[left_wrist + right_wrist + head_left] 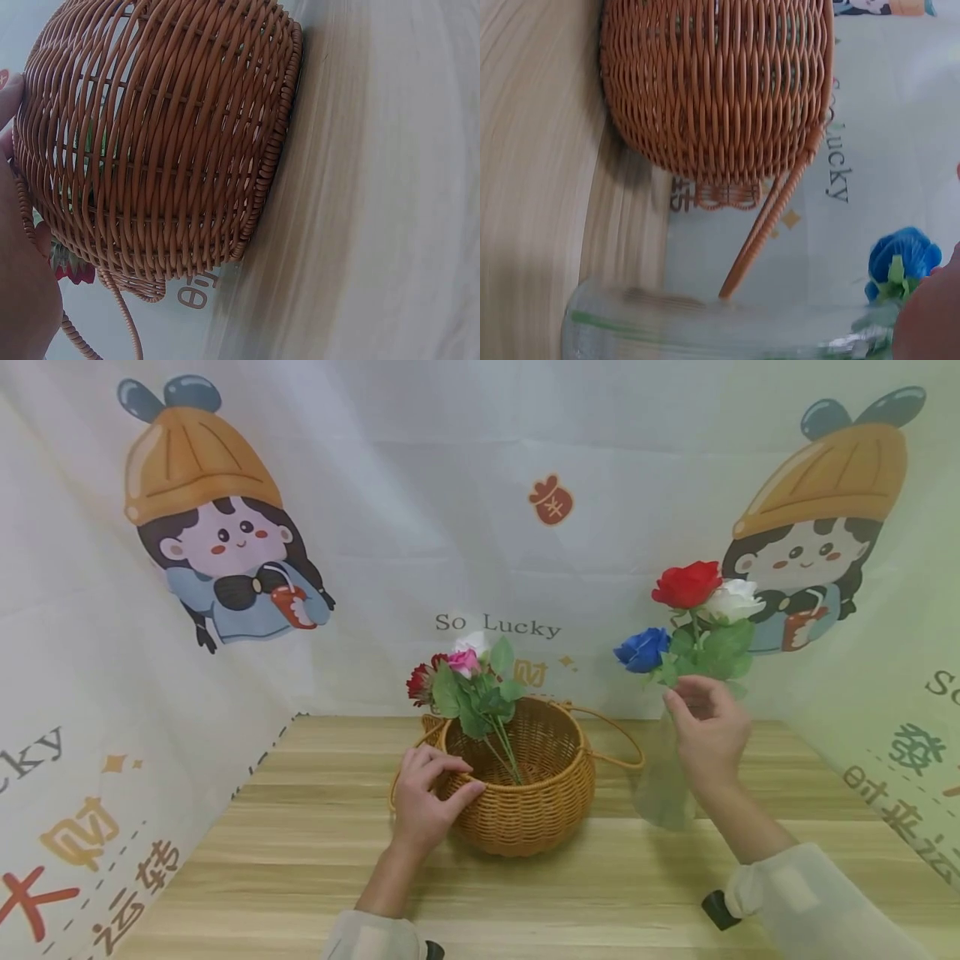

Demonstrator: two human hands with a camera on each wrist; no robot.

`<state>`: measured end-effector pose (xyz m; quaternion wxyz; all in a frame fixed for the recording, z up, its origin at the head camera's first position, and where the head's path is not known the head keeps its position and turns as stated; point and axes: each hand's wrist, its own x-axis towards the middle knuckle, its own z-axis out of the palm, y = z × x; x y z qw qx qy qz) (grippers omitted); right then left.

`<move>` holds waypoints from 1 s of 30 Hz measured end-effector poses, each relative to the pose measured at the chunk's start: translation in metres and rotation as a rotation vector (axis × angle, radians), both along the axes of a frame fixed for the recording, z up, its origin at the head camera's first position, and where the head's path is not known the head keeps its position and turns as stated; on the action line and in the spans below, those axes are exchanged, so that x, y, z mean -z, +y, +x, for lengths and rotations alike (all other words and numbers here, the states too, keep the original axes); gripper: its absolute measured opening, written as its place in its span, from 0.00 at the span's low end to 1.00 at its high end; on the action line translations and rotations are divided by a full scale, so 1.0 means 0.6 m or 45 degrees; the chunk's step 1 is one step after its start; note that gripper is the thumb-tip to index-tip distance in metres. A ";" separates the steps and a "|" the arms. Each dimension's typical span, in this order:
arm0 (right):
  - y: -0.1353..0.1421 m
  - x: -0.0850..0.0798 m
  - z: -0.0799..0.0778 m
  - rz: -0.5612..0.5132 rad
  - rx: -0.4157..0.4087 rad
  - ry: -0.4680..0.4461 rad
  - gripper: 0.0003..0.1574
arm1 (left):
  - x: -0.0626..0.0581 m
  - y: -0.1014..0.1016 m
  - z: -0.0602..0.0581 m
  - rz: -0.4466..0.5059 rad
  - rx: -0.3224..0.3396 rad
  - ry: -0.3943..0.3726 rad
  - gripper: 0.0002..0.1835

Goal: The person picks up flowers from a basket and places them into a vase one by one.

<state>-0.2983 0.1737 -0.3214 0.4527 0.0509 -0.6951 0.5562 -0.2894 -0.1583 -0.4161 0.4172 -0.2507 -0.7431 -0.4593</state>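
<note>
In the head view my left hand (427, 797) grips the front-left rim of a round wicker basket (525, 818), thumb outside. A bunch of artificial flowers (472, 693), dark red, pink and white with green leaves, leans in the basket, stems reaching inside. To the right, my right hand (708, 731) is curled at the mouth of a clear vase (663, 793), pinching at the rose stems; the fingers hide which stem. Above it are a red rose (686, 583), a white rose (735, 600) and a blue rose (642, 649). A green stem shows through the vase (645, 337) in the right wrist view.
The basket's loop handle (618, 739) sticks out toward the vase. Everything stands on a wood-grain table (315, 860). A printed cloth (420, 527) with cartoon figures and lettering hangs behind and along both sides.
</note>
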 end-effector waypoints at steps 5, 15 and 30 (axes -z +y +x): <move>-0.018 0.001 0.003 -0.016 -0.097 0.000 0.13 | -0.001 0.000 0.000 -0.003 -0.005 0.001 0.13; -0.049 0.001 0.011 0.096 -0.260 -0.269 0.16 | -0.001 0.001 0.001 0.003 -0.002 -0.009 0.10; -0.123 0.001 0.001 0.226 -0.446 -0.444 0.15 | -0.004 0.001 0.002 -0.008 -0.010 -0.018 0.10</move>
